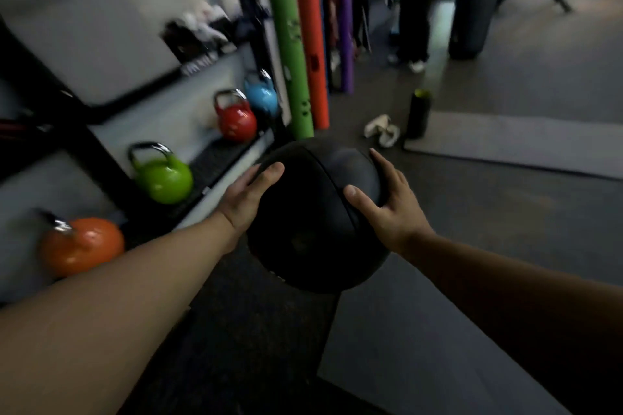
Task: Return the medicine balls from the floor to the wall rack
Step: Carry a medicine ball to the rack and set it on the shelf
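Observation:
A large black medicine ball (313,222) is held between both my hands in the middle of the view, above the dark floor. My left hand (249,199) presses its left side with the thumb on top. My right hand (387,205) grips its right side, fingers spread over the surface. The black wall rack (101,152) runs along the left, with slanted bars and a low shelf. The picture is blurred by motion.
Orange (81,242), green (161,175), red (236,121) and blue (261,94) kettlebells sit on the rack's low shelf. Green (291,54), orange and purple foam rollers stand upright behind. A grey mat (526,141), a black bottle (418,114), a person's legs (413,10) and a punching bag (472,3) lie farther right.

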`<state>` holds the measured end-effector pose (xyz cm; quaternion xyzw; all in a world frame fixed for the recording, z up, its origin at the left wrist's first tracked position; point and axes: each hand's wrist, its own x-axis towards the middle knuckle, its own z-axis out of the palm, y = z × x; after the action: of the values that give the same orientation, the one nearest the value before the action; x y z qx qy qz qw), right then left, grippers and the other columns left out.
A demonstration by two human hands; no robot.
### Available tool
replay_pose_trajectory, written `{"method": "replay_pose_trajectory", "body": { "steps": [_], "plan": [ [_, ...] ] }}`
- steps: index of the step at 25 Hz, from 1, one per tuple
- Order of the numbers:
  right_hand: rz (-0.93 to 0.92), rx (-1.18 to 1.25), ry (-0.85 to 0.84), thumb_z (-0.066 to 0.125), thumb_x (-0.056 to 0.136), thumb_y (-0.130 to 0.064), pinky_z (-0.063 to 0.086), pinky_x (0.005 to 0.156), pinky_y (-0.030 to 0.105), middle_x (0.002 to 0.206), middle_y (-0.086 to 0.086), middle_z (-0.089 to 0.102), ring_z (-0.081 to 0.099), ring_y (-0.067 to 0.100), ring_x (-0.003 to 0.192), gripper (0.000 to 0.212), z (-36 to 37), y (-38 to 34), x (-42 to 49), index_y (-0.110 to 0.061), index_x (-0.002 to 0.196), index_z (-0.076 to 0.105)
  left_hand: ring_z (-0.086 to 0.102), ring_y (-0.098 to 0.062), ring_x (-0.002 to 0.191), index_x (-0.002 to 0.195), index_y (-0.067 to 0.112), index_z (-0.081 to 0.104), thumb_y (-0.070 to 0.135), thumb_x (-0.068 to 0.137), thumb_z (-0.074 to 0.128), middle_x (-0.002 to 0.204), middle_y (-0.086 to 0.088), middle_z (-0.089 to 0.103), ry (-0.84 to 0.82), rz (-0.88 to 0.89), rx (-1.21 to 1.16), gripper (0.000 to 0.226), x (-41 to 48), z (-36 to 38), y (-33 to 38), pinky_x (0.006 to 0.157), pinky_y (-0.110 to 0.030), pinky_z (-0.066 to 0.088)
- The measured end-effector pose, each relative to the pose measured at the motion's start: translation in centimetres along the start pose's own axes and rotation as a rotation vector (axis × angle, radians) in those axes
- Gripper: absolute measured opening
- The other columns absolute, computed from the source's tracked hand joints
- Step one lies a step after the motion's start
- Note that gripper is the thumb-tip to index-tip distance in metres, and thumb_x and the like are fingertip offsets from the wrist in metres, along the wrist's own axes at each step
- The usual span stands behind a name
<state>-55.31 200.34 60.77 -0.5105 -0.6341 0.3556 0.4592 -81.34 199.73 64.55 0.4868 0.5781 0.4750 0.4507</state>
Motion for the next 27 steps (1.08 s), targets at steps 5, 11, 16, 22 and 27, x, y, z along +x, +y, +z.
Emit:
{"method": "replay_pose_trajectory", "body": {
  "steps": [5, 11, 16, 22, 27],
  "plan": [
    [-0.333, 0.041, -0.100, 0.061, 0.063, -0.091, 0.030, 0.110, 0.019, 0.150, 0.000, 0.047, 0.043, 0.004, 0.133, 0.114, 3.3, -25.8, 6.3, -0.032, 0.158, 0.038, 0.074, -0.024, 0.122, 0.124, 0.021, 0.079, 0.072, 0.063, 0.074, 0.121, -0.001, 0.082, 0.278, 0.213, 0.006, 0.079, -5.9, -14.5, 21.3, 0.108, -0.035, 0.056],
    [-0.654, 0.146, -0.242, 0.059, 0.065, -0.085, 0.033, 0.110, 0.025, 0.152, 0.009, 0.049, 0.046, 0.014, 0.136, 0.111, 11.9, -54.0, 6.3, -0.026, 0.157, 0.040, 0.079, -0.017, 0.106, 0.110, 0.030, 0.082, 0.074, 0.059, 0.078, 0.111, 0.004, 0.085, 0.590, 0.350, 0.037, 0.068, -19.0, -33.0, 40.4, 0.097, -0.035, 0.061],
    [-0.794, 0.277, -0.336, 0.061, 0.064, -0.087, 0.038, 0.108, 0.032, 0.150, 0.004, 0.047, 0.049, 0.018, 0.133, 0.110, 22.2, -68.8, 3.4, -0.035, 0.158, 0.038, 0.080, -0.017, 0.103, 0.107, 0.035, 0.081, 0.076, 0.060, 0.079, 0.109, 0.006, 0.085, 0.754, 0.422, 0.109, 0.063, -28.5, -47.0, 47.9, 0.089, -0.031, 0.062],
    [-0.852, 0.427, -0.499, 0.065, 0.063, -0.091, 0.041, 0.100, 0.026, 0.145, -0.001, 0.048, 0.053, 0.014, 0.126, 0.111, 35.5, -78.9, -0.6, -0.039, 0.157, 0.036, 0.079, -0.011, 0.099, 0.102, 0.043, 0.080, 0.082, 0.060, 0.075, 0.104, 0.011, 0.084, 0.912, 0.424, 0.199, 0.057, -36.3, -60.4, 49.7, 0.085, -0.029, 0.059],
    [-0.877, 0.492, -0.614, 0.061, 0.063, -0.094, 0.036, 0.091, 0.011, 0.147, -0.004, 0.042, 0.048, 0.010, 0.124, 0.113, 46.9, -83.1, -3.6, -0.041, 0.159, 0.032, 0.079, -0.011, 0.101, 0.095, 0.051, 0.082, 0.088, 0.053, 0.080, 0.105, 0.012, 0.084, 1.052, 0.415, 0.248, 0.056, -41.3, -69.2, 48.3, 0.089, -0.030, 0.059]
  ]
}}
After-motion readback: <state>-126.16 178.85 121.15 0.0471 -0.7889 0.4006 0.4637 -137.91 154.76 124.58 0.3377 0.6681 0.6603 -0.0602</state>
